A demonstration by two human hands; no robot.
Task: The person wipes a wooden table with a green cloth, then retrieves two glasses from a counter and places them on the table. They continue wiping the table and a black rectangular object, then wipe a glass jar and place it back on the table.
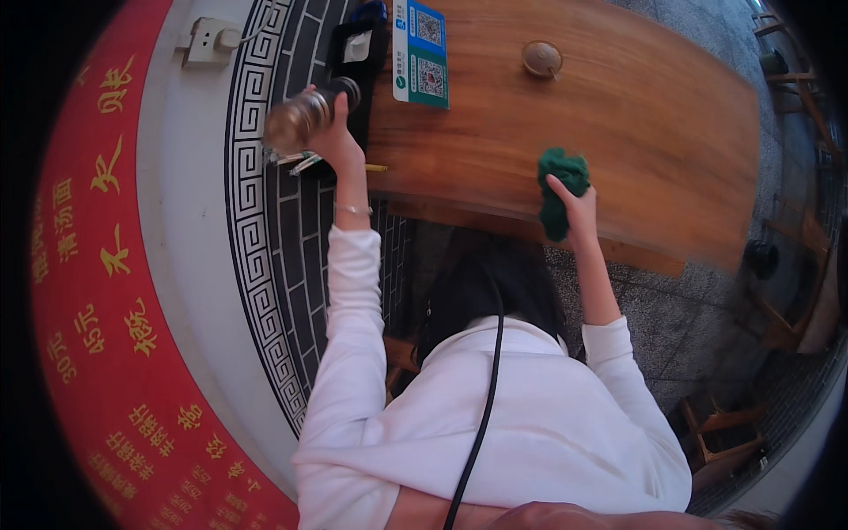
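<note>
My left hand (340, 136) grips a shiny cylindrical container (291, 122) with a dark end, tilted over the left end of the wooden table. Motion blur hides whether it is glass or metal. Pale sticks, probably chopsticks (303, 162), show just below it, partly covered by the hand. In my right hand (580, 209) is a bunched green cloth (563, 172), held at the near edge of the wooden tabletop (636, 132). The thumb lies across the cloth, and whether it presses on the wood cannot be told.
A sign with printed codes (421, 56) lies at the table's left end, beside a black tissue box (359, 50). Farther back stands a small round bowl (542, 59). The brick-patterned wall (298, 245) borders the left side. Wooden stools (722, 430) stand at right.
</note>
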